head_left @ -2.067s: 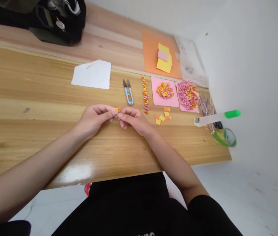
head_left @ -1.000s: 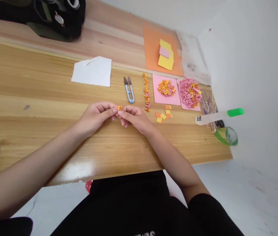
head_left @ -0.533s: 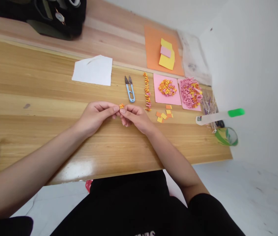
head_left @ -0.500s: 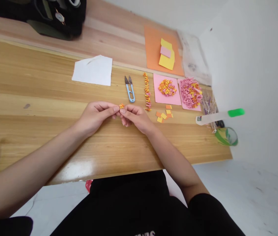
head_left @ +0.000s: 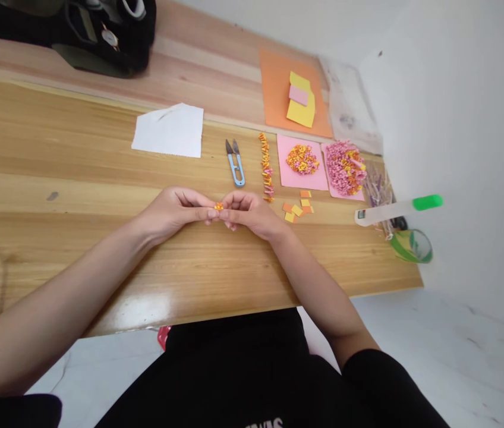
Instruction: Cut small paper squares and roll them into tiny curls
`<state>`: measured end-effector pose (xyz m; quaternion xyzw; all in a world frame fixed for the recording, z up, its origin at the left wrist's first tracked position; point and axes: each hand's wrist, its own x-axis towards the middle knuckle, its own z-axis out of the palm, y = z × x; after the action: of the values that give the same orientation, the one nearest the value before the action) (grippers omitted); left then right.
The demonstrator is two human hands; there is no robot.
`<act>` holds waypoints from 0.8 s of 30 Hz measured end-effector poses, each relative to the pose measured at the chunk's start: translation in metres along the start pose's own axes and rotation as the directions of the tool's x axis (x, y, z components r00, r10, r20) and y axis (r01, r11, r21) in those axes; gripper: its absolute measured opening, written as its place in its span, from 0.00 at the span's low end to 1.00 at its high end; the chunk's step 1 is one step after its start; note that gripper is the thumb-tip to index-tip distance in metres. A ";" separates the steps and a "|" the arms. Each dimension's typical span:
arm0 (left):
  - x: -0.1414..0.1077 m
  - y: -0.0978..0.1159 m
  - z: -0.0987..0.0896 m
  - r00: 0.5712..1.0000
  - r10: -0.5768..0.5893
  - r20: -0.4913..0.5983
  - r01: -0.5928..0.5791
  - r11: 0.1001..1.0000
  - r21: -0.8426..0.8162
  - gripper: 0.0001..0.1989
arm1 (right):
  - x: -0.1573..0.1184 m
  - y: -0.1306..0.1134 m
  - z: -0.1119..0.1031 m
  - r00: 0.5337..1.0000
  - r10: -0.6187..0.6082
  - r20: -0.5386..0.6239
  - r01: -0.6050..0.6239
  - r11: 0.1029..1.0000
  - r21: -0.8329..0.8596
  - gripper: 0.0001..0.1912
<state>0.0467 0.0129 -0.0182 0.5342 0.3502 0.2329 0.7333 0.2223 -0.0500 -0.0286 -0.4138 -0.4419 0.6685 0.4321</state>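
A small orange-and-yellow folded paper piece (head_left: 219, 206) is pinched between the fingertips of both hands, just above the wooden table. My left hand (head_left: 178, 208) grips it from the left with thumb and forefinger. From the right, my right hand (head_left: 249, 213) does the same, thumb against the piece. Beyond the hands lie blue-handled thread snips (head_left: 236, 163), blades pointing away. To their right runs a row of small orange, yellow and pink folded pieces (head_left: 266, 166). Several orange and yellow paper rectangles (head_left: 297, 209) lie right of my right hand.
Pink paper squares (head_left: 282, 178) hold a heart-shaped cluster (head_left: 302, 159) and a larger pink-and-orange cluster (head_left: 343, 166). A white sheet (head_left: 169, 132), an orange sheet (head_left: 272, 89) and a black bag (head_left: 140, 56) lie farther back. A glue bottle with a green cap (head_left: 427, 203) stands near the right wall.
Both hands have come slightly nearer my body with the small paper piece between them. The fingers have shifted, and the thumbs now lie flatter.
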 end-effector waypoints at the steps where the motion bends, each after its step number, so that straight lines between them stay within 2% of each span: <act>1: 0.000 0.001 0.000 1.000 -0.008 0.000 0.008 1.000 0.008 0.12 | 0.000 0.000 0.000 1.000 0.004 0.002 -0.004 1.000 -0.002 0.18; 7: -0.001 0.003 0.001 0.999 -0.043 0.002 0.043 0.999 0.018 0.12 | 0.000 0.001 -0.001 1.000 0.015 0.017 -0.014 1.000 -0.010 0.18; 15: -0.002 0.006 0.000 0.996 -0.064 0.061 0.059 0.995 0.082 0.12 | -0.001 -0.001 -0.003 0.999 0.026 0.047 -0.025 0.999 -0.021 0.17; 20: -0.002 0.003 0.001 1.000 -0.025 0.011 0.024 0.995 0.095 0.12 | -0.001 -0.001 -0.002 0.999 0.041 0.024 -0.040 0.999 -0.034 0.17; 24: -0.002 0.001 0.000 1.000 0.009 0.020 -0.012 0.991 0.130 0.13 | -0.001 -0.001 -0.001 0.999 0.041 0.013 -0.041 0.999 -0.028 0.16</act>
<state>0.0456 0.0119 -0.0171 0.5850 0.3548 0.2081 0.6990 0.2238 -0.0501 -0.0280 -0.4242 -0.4454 0.6738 0.4094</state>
